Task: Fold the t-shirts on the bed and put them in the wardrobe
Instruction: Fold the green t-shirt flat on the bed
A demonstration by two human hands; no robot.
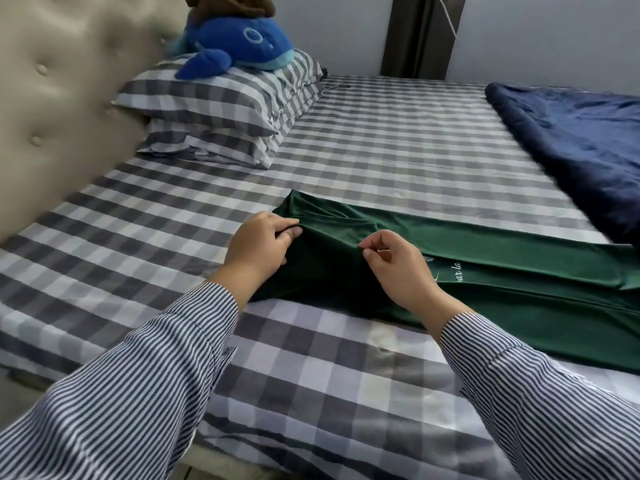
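A dark green t-shirt [502, 271] with small white lettering lies across the checked bed sheet [381, 140], stretching from the centre to the right edge of view. Its long sides are folded inward into a narrow strip. My left hand [258, 249] pinches the near-left end of the shirt and lifts the cloth slightly. My right hand [401, 271] pinches the same raised edge a little to the right, thumb and fingers closed on the fabric. Both arms wear striped sleeves. The wardrobe is out of view.
Two checked pillows [214, 109] are stacked at the padded headboard [62, 98] on the left, with a blue plush whale [239, 43] on top. A navy blanket [581, 143] lies bunched at the far right. A dark curtain [422, 32] hangs behind the bed.
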